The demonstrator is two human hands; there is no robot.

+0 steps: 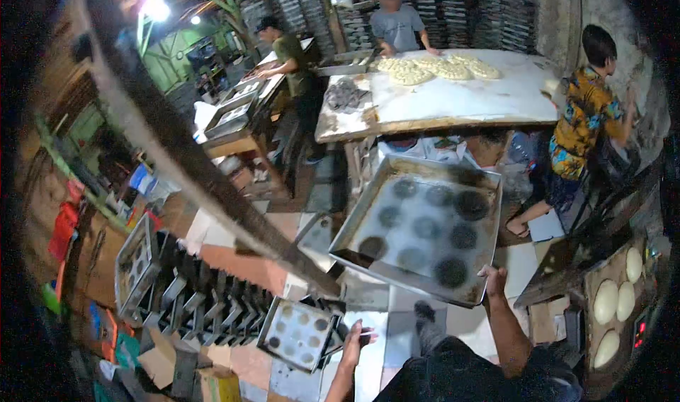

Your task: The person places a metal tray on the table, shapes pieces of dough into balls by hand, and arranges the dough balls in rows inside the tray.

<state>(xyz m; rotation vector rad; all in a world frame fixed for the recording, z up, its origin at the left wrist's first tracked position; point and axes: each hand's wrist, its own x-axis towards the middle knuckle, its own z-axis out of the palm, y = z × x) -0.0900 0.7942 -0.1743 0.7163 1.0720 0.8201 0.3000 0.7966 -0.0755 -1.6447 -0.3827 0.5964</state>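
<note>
A large square metal tray [425,225] with dark round marks on its bottom is held up, tilted, in front of me. My right hand [494,281] grips its lower right corner. Below and left of the tray, my left hand [360,338] is raised with its fingers apart, holding nothing. Just left of that hand sits a smaller-looking tray [294,332] with round marks, at the near end of a long row of stacked trays [205,292]. Another marked tray [137,266] stands tilted at the far left of that row.
A white-topped table [467,101] bears dough pieces [439,69]; a person [398,23] stands behind it. Another person [290,65] works at a table to the left, and one in a patterned shirt [584,111] stands right. Dough balls [606,301] lie at lower right. A wooden beam [191,161] crosses the view.
</note>
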